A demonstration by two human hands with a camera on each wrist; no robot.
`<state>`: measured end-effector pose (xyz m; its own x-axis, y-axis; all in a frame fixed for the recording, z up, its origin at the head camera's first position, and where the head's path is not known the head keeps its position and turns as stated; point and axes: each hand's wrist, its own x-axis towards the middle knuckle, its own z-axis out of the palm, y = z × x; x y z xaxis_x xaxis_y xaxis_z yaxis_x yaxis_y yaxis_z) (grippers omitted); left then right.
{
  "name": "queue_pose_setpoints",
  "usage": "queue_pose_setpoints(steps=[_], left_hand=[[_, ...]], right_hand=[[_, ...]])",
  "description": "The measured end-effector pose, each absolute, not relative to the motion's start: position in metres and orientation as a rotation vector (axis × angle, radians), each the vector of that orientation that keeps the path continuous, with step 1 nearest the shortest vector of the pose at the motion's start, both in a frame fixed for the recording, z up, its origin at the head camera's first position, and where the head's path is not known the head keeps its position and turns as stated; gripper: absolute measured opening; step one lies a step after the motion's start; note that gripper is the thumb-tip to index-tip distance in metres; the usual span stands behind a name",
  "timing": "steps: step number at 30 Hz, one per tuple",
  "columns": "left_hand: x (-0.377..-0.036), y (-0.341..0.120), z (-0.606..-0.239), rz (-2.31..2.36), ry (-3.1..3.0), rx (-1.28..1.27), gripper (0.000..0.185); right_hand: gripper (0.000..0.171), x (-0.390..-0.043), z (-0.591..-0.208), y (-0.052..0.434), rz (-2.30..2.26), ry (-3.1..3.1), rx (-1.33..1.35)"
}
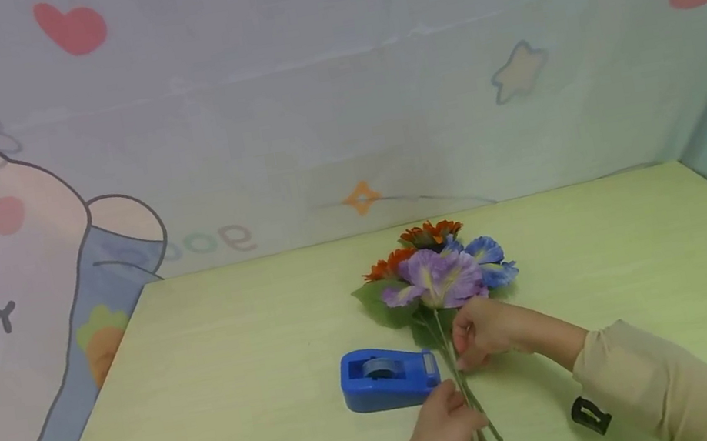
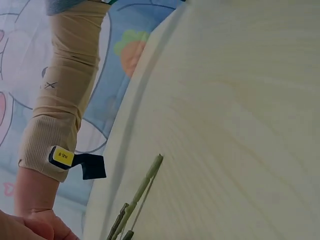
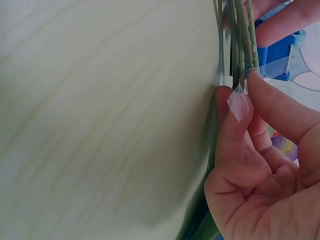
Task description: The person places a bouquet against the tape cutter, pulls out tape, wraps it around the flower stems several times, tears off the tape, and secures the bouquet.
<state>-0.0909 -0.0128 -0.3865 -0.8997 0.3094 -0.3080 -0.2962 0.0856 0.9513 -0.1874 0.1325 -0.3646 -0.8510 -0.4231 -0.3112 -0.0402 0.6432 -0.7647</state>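
Fingers of the right hand [image 1: 487,327] pinch clear tape [image 3: 240,104] against the stems [image 3: 241,42], just below the blooms; the left hand [image 1: 434,429] holds those stems lower down. Binding the bunch looks like the step in hand, and the next move seems to call for wrapping the tape round while the left grip steadies. The right forearm slants in from the right, the left from the near edge. Beside the stems stands a blue tape dispenser [image 1: 383,395], the strip reaching from its cutter; flowers [image 1: 433,277] point away, over the surface [image 1: 215,400].
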Motion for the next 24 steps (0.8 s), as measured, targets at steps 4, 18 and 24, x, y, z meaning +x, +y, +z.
queue_pose_setpoints(steps=[4, 18, 24], left_hand=[[-0.090, -0.007, -0.391, 2.039, 1.800, 0.048, 0.044], [-0.093, 0.001, -0.395, 2.029, 1.885, -0.074, 0.024], [-0.095, 0.009, -0.394, 2.081, 1.754, -0.148, 0.018]], right_hand=[[0.017, -0.188, -0.366, 0.133, -1.147, 2.357, -0.358], [0.017, -0.187, -0.365, 0.143, -1.223, 2.280, -0.395], [0.017, -0.186, -0.364, 0.147, -1.252, 2.229, -0.378]])
